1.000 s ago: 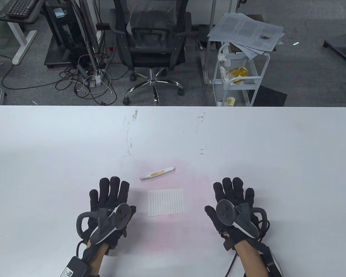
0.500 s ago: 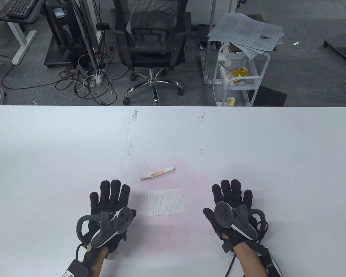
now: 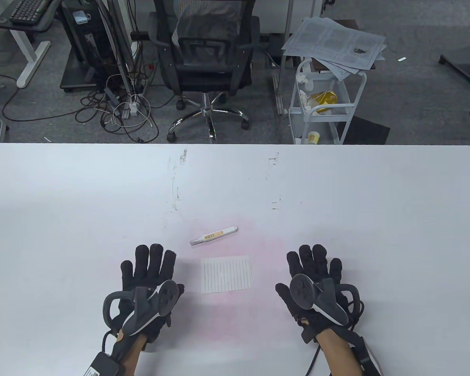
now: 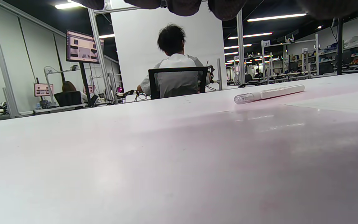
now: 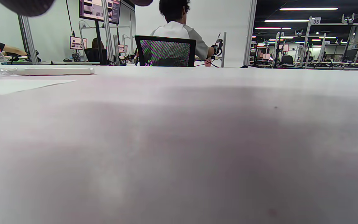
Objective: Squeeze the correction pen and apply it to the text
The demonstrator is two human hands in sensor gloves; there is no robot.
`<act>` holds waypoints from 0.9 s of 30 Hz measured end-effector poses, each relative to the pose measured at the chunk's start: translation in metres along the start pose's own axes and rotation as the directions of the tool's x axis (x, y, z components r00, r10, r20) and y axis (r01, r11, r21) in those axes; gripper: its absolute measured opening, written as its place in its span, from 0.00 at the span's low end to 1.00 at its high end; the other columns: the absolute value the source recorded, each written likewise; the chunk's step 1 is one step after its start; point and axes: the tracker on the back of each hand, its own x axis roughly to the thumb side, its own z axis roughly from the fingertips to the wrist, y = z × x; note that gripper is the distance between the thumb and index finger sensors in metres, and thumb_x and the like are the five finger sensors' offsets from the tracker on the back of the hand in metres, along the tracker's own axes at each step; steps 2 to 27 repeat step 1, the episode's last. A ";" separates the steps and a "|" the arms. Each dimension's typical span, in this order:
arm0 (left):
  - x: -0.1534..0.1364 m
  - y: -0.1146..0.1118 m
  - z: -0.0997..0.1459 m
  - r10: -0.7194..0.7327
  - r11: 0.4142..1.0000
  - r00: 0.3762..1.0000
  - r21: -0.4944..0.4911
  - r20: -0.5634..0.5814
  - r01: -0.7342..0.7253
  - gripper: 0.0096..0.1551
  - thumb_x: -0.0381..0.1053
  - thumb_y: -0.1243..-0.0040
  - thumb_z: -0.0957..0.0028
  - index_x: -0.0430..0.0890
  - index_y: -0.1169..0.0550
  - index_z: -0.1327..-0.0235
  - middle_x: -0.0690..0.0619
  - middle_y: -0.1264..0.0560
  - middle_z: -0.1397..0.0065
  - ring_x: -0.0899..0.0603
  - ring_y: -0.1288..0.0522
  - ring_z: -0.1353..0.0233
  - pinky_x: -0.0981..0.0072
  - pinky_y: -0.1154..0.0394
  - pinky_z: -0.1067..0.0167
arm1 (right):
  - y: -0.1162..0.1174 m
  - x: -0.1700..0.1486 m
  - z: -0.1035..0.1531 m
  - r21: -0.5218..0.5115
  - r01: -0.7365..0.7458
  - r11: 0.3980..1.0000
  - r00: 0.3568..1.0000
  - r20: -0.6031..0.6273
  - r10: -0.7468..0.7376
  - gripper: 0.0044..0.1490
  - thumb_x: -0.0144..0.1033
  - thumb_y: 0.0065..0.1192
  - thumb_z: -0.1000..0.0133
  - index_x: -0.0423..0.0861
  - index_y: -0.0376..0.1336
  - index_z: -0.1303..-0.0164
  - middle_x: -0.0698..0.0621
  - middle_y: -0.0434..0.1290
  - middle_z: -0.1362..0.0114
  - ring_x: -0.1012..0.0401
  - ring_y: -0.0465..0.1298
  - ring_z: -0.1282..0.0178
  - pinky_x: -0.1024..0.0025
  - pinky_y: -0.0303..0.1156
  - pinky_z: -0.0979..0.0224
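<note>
White table point(image 3: 337, 196), faint pink tint around centre. White correction pen point(image 3: 214, 235), tan label band, clear grey cap. White paper slip point(image 3: 226, 274), thin dark ruled lines. Black gloves on left hand point(image 3: 149, 282) and right hand point(image 3: 317, 282); grey-black trackers.

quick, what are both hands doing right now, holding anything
Left hand: open, flat on the table, holding nothing.
Right hand: open, flat on the table, holding nothing.

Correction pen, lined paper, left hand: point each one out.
correction pen point(image 3: 214, 235), table view, middle of its barrel
lined paper point(image 3: 226, 274), table view, centre of the sheet
left hand point(image 3: 149, 274), table view, back of the glove
</note>
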 end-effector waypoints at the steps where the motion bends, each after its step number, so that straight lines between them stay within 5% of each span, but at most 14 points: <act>1: 0.000 0.000 0.000 0.000 1.000 1.000 0.000 0.000 0.000 0.49 0.75 0.54 0.62 0.64 0.47 0.24 0.55 0.53 0.14 0.40 0.53 0.13 0.37 0.46 0.21 | 0.000 0.000 0.000 0.000 0.000 1.000 1.000 0.000 0.000 0.52 0.74 0.45 0.50 0.57 0.38 0.22 0.53 0.36 0.17 0.45 0.32 0.18 0.33 0.35 0.26; 27: 0.000 0.000 0.000 0.000 1.000 1.000 0.000 0.000 0.000 0.49 0.75 0.54 0.62 0.64 0.47 0.24 0.55 0.53 0.14 0.40 0.53 0.13 0.37 0.46 0.21 | 0.000 0.000 0.000 0.000 0.000 1.000 1.000 0.000 0.000 0.52 0.74 0.45 0.50 0.57 0.38 0.22 0.53 0.36 0.17 0.45 0.32 0.18 0.33 0.35 0.26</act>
